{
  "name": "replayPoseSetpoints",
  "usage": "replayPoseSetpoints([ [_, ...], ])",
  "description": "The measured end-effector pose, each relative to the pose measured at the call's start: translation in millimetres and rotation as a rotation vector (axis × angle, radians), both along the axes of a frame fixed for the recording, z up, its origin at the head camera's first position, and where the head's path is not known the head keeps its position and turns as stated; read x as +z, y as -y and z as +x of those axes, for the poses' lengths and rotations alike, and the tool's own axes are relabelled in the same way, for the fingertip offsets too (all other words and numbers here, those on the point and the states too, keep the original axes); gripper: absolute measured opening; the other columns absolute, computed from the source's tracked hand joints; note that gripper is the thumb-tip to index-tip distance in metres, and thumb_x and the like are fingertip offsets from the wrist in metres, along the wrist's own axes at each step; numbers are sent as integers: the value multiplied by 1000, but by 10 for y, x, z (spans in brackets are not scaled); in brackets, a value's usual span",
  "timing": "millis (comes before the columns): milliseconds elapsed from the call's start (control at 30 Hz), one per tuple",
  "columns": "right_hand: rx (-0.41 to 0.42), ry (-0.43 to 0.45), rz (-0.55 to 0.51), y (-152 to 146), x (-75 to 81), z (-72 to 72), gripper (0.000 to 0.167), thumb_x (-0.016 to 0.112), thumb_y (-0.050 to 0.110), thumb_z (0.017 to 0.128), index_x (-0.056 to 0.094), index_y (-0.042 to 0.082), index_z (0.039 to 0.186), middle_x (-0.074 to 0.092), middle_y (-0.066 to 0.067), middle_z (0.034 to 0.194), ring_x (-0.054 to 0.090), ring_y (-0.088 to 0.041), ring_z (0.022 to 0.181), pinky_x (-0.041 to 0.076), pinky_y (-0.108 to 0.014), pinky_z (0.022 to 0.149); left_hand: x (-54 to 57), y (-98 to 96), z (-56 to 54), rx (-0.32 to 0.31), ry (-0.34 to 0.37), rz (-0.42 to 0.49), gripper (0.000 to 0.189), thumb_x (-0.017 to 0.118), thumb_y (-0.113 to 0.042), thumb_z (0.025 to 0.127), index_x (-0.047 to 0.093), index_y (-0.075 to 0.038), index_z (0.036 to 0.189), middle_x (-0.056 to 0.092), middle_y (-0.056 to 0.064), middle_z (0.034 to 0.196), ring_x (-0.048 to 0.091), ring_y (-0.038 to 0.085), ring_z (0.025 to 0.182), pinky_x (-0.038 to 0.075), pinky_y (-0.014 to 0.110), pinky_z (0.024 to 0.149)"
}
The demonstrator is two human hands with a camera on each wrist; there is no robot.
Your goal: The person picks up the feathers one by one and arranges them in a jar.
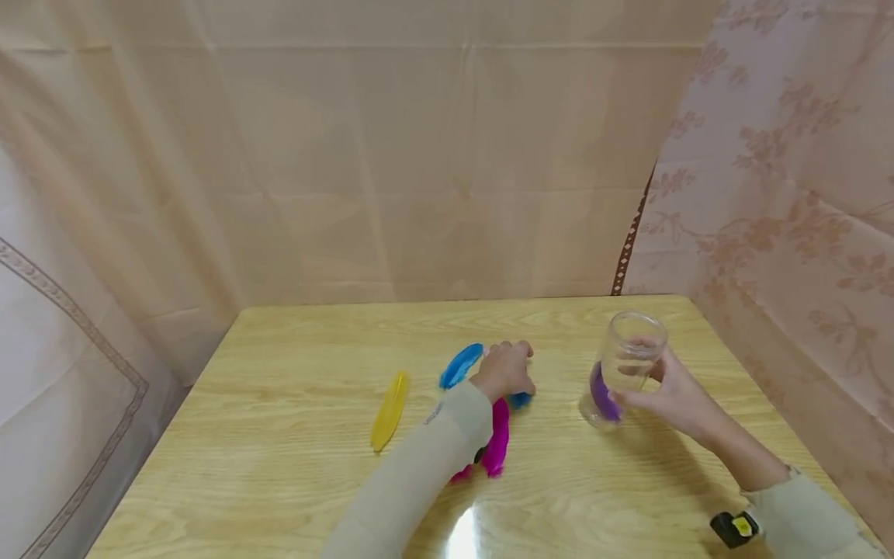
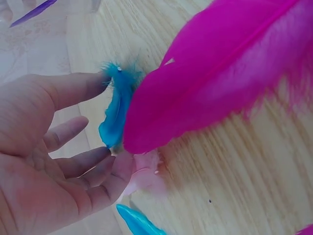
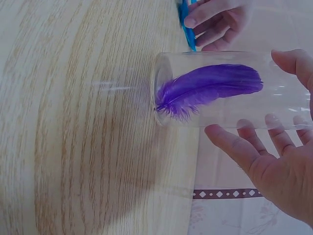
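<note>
My left hand (image 1: 506, 369) reaches down over a blue feather (image 2: 116, 115) on the table. Its thumb is by the fluffy end and a fingertip by the other, the fingers loosely bent around it. Close by are a second blue feather (image 1: 461, 366), a pale pink feather (image 2: 146, 171) partly behind the fingers, and a magenta feather (image 1: 497, 439) beneath the wrist. My right hand (image 1: 673, 400) grips a clear glass jar (image 1: 632, 349) from the side, thumb and fingers around it. Its base meets the table. Inside, a purple feather (image 3: 215, 85) leans against the wall.
A yellow feather (image 1: 389, 411) lies to the left on the wooden table (image 1: 279, 466). More magenta (image 1: 461, 473) shows beneath the left forearm. Beige curtains (image 1: 447, 155) hang behind, with a flowered cloth (image 1: 789, 194) on the right.
</note>
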State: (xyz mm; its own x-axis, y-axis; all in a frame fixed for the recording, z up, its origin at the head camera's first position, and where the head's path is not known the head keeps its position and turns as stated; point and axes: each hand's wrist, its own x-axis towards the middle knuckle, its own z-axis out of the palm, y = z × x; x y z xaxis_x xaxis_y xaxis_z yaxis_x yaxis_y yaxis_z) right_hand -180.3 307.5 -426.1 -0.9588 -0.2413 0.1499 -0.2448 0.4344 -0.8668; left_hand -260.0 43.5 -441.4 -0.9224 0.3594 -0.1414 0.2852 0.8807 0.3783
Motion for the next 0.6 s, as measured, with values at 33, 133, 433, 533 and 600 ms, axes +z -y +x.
replayPoseSetpoints([
  [33, -1, 3, 1, -4, 2, -2, 85, 82, 12, 87, 23, 8, 148, 46, -24, 141, 58, -7, 112, 59, -41, 80, -4, 1, -7, -2, -4, 2, 59, 87, -28, 80, 63, -16, 132, 64, 4, 122, 57, 25, 112, 51, 35, 89],
  [133, -2, 3, 2, -6, 3, -2, 85, 82, 12, 87, 23, 8, 148, 47, -24, 141, 57, -6, 112, 59, -38, 79, -20, -4, -19, 1, -14, -2, 58, 87, -23, 79, 64, -16, 132, 67, 3, 123, 57, 25, 113, 52, 34, 88],
  [433, -4, -6, 16, -7, 16, 12, 86, 82, 10, 87, 23, 4, 148, 47, -27, 141, 57, -3, 111, 58, -34, 79, -25, -47, -6, 41, -23, 18, 60, 90, -14, 75, 66, -18, 130, 68, 3, 122, 59, 25, 113, 48, 40, 100],
  [533, -6, -6, 20, -8, 17, -1, 84, 82, 10, 86, 24, 6, 147, 47, -26, 141, 58, -6, 112, 57, -36, 80, -20, -51, -14, 55, -28, 35, 61, 92, -13, 74, 66, -19, 129, 68, 3, 122, 60, 21, 113, 51, 36, 97],
  [600, -7, -7, 18, -9, 12, -8, 83, 82, 10, 86, 25, 7, 146, 47, -26, 141, 58, -8, 113, 57, -36, 80, -21, -46, -17, 55, -24, 43, 61, 92, -13, 74, 66, -18, 129, 68, 2, 123, 60, 20, 114, 51, 34, 95],
])
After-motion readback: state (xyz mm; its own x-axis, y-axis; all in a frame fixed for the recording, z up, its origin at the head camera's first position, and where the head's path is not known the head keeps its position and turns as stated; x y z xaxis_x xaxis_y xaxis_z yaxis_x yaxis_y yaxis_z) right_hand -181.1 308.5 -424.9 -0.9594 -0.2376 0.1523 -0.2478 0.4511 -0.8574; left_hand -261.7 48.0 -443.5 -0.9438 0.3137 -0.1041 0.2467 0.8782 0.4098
